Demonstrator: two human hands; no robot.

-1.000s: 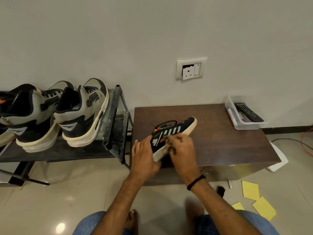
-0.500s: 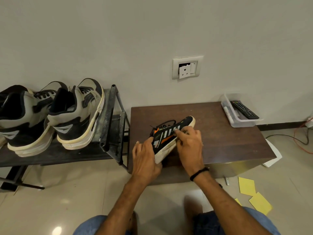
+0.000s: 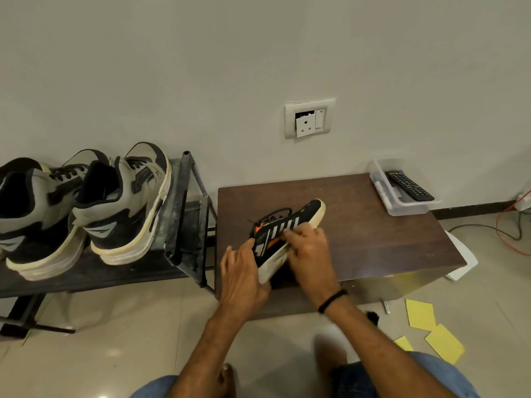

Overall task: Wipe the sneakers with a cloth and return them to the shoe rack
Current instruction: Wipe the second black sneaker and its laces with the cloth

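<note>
We note dark matt wood-grain table top (image 3: 373, 239), scuffed metal shoe rack (image 3: 178, 214) at nine o'clock, clear plastic tray (image 3: 402, 208) at two, glossy floor tiles (image 3: 115, 340), yellow paper (image 3: 421, 314) at four.

I get soft, dimmish indoor light w/ a greenish cast on the wall (image 3: 258, 53). Shadows faint, mostly under the table (image 3: 373, 239). Small glare spots on the floor (image 3: 129, 340) (btm left). Fisheye bows the edges; right hand (image 3: 309, 248) slightly blurred, rest sharp.

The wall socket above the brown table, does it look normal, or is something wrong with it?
It looks damaged: the socket sits tilted in its white plate, leaving a dark gap above it.
</note>
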